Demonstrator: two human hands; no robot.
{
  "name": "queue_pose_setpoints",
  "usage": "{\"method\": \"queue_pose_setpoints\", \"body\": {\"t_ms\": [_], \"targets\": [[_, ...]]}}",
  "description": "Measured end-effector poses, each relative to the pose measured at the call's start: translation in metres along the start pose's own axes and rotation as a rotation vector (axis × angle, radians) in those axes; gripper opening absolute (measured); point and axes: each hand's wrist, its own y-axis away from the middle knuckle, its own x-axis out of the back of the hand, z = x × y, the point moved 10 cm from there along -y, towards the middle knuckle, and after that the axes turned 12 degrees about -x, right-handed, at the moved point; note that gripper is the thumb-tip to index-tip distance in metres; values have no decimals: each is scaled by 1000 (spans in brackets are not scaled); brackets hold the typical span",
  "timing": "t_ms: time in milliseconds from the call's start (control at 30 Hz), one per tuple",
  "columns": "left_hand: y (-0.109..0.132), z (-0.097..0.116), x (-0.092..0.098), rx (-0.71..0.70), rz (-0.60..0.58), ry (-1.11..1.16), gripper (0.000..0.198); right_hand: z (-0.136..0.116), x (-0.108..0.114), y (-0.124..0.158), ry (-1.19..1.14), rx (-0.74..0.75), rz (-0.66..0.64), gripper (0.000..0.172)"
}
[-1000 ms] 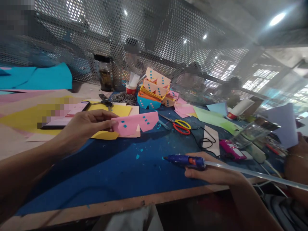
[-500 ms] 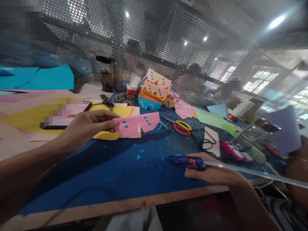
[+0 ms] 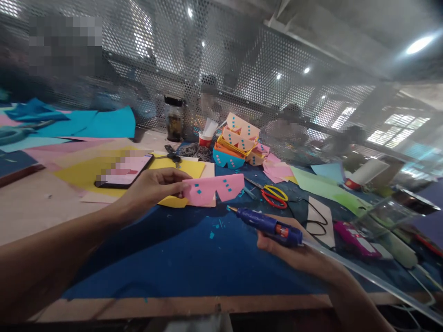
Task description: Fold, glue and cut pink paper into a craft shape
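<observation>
Between thumb and fingers, my left hand (image 3: 162, 184) pinches the left end of a pink paper cutout (image 3: 211, 188) dotted with small blue squares and notched at its lower edge. My right hand (image 3: 287, 244) is wrapped around a blue hot glue gun (image 3: 268, 223), with a long clear glue stick (image 3: 367, 272) coming out of its back. A tiny blue paper piece (image 3: 229, 208) sits at the nozzle tip, just below the cutout and apart from it. Small blue scraps (image 3: 212, 235) lie on the blue table surface (image 3: 180, 267) beneath.
Behind the cutout stands a stack of similar paper cutouts (image 3: 238, 136). Scissors (image 3: 275, 196) lie right of it. A phone (image 3: 126, 171) and yellow paper (image 3: 192, 169) are at left. A jar (image 3: 174, 118), a paper cup (image 3: 205, 137) and keys (image 3: 172, 157) stand or lie farther back.
The glue gun's nozzle has risen and tilted upward, closer to the pink cutout. My left hand still pinches the cutout. The whole view has shifted, showing more of the left side.
</observation>
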Motion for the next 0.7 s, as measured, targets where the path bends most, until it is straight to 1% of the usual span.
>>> {"method": "queue_pose_setpoints", "body": {"t_ms": [33, 100, 167, 233, 333, 400, 567, 633, 700], "targets": [[0, 1, -1, -9, -4, 11, 41, -10, -6, -6, 1, 25, -18, 29], [1, 0, -3, -15, -15, 36, 39, -29, -15, -17, 43, 91, -11, 30], [1, -1, -3, -15, -18, 56, 37, -45, -20, -26, 90, 173, 49, 32], [1, 0, -3, -20, -18, 71, 35, -54, -27, -32, 127, 236, 98, 33], [0, 3, -3, -37, -18, 85, 34, -57, -39, -35, 173, 286, 120, 30], [-1, 5, -4, -44, -20, 90, 33, -53, -46, -35, 193, 285, 140, 28], [-1, 4, -5, -49, -18, 91, 32, -48, -45, -30, 178, 285, 300, 42], [-1, 3, -5, -50, -20, 89, 32, -48, -46, -30, 196, 275, 287, 42], [-2, 2, -5, -52, -21, 86, 32, -48, -50, -31, 227, 250, 226, 39]]}}
